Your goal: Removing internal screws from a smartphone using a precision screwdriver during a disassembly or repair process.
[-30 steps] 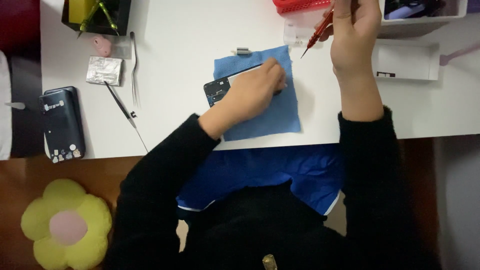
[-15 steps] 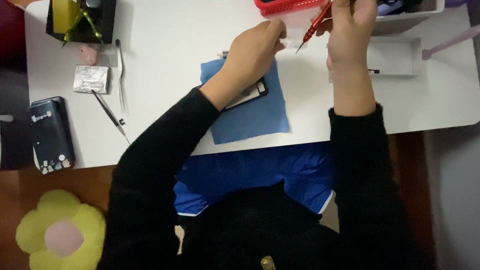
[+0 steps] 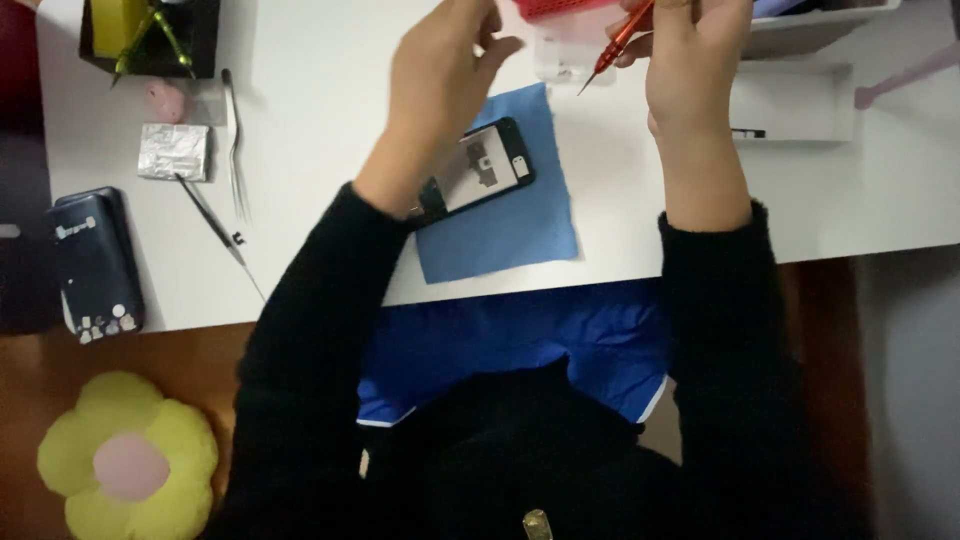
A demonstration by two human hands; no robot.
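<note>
Fingers of the right hand (image 3: pixel 700 60) are closed on a red screwdriver (image 3: pixel 617 45); left hand (image 3: pixel 440 70) is raised, fingers loosely spread, nothing held. Opened phone (image 3: pixel 480 170) is left unsteadied on the blue cloth (image 3: pixel 520 230); a nudge could slide it. White box (image 3: pixel 790 100) is noted right, foil packet (image 3: pixel 172 150) left.

left hand (image 3: pixel 440 85) lifted off the phone (image 3: pixel 480 170).

A matt blue cloth (image 3: pixel 510 215) carries a glossy black phone (image 3: pixel 480 170) below the left hand's fingers (image 3: pixel 455 60), while an orange metal-tipped screwdriver (image 3: pixel 615 45) sits between the right hand's fingers (image 3: pixel 690 40).
</note>
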